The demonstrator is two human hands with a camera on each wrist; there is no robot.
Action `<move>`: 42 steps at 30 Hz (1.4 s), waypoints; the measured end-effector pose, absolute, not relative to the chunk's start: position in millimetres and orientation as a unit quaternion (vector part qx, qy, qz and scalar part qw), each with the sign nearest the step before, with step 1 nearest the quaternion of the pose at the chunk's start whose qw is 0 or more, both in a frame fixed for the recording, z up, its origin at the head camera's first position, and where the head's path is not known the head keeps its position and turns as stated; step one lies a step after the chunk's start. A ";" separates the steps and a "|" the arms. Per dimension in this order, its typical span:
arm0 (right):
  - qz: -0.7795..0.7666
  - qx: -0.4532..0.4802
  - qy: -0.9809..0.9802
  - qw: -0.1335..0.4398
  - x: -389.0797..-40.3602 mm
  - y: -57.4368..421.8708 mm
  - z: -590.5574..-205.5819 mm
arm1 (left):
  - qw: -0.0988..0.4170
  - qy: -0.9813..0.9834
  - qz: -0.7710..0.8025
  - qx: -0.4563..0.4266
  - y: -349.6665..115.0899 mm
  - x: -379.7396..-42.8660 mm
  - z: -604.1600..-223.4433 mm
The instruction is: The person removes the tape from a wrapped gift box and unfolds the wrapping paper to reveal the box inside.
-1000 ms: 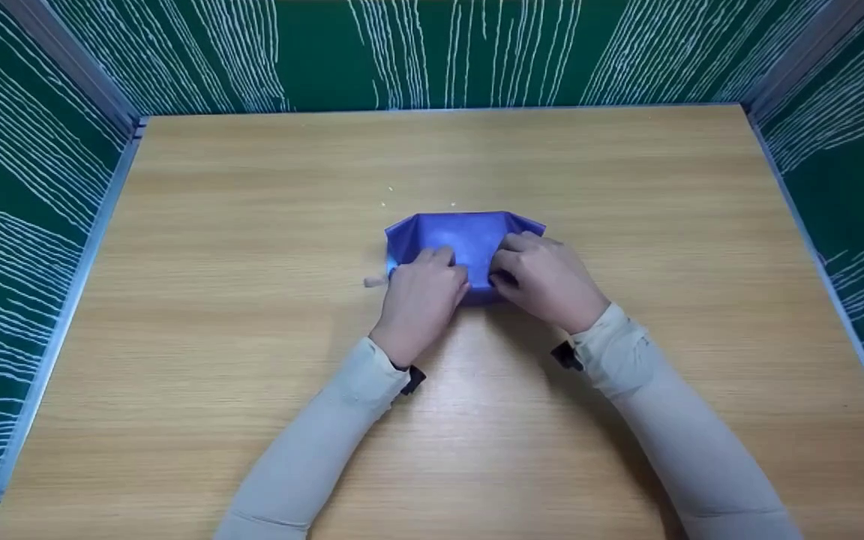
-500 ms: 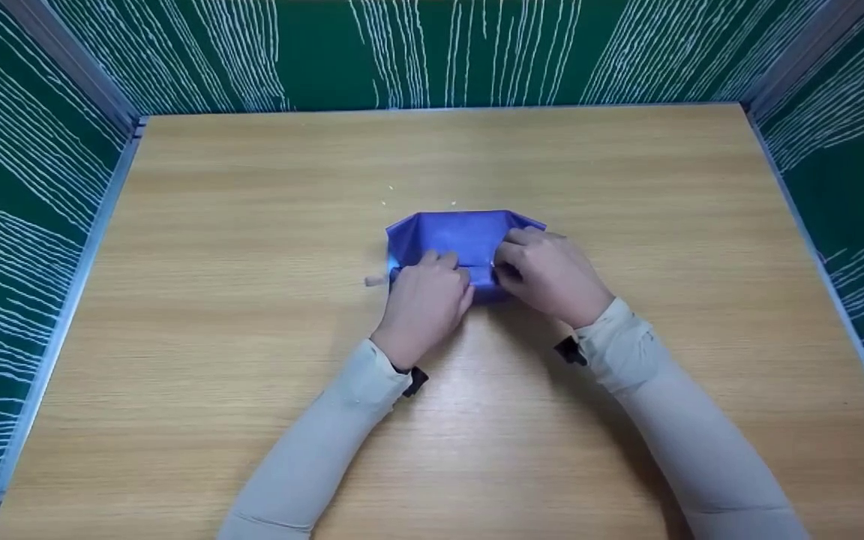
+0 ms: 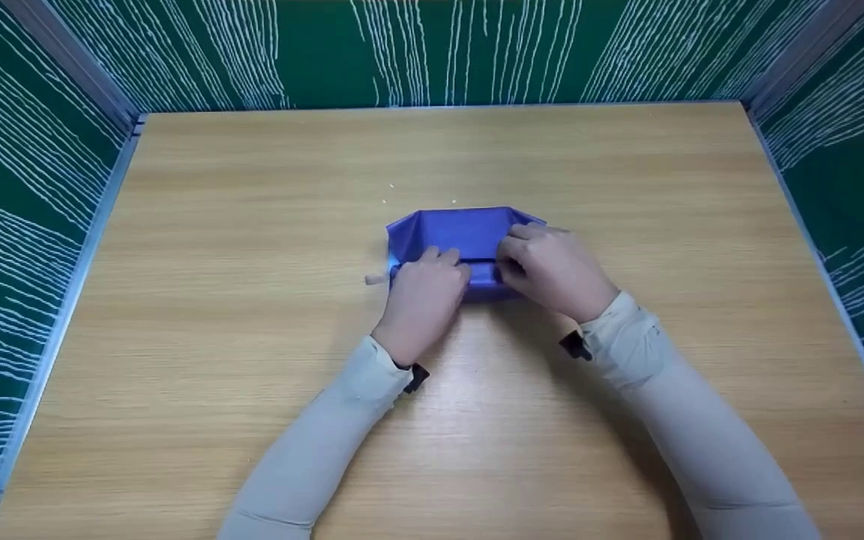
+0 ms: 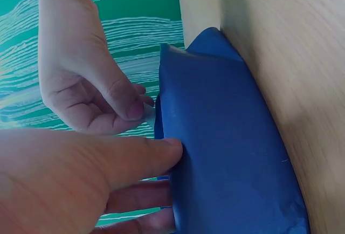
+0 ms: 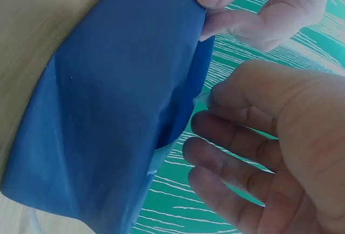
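A sheet of blue paper (image 3: 462,232), creased and folded up into a wrapped shape, sits mid-table with its far flap raised. My left hand (image 3: 426,300) pinches the near folded edge, thumb (image 4: 161,156) on the outer face and fingers over the top. Just right of it, my right hand (image 3: 552,266) pinches a small piece of clear tape (image 5: 202,99) between thumb and index finger, close to the paper's edge; its other fingers are loosely bent. A dark gap (image 3: 477,260) runs along the fold between the hands. What lies inside the paper is hidden.
A short translucent strip (image 3: 375,280) sticks out at the paper's left side. Several tiny white specks lie on the wooden table (image 3: 252,225) beyond the paper. Green panels (image 3: 319,56) with white streaks border the back and both sides.
My right hand has shifted slightly up and to the right. Between the hands, a folded band of blue paper with a dark gap behind it has come into view. The left hand has barely moved.
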State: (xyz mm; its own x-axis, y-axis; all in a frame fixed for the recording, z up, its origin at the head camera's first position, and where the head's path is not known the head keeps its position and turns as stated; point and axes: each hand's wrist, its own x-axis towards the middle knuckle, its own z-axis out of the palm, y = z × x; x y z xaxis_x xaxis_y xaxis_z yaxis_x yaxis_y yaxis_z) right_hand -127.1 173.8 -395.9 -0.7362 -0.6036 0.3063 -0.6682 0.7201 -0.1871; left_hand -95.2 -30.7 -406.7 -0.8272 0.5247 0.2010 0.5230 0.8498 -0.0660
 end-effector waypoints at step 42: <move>0.233 0.271 -0.932 0.054 -151.9 173.8 -388.6 | 0.106 -0.952 -0.083 -0.276 -37.3 -111.4 -408.9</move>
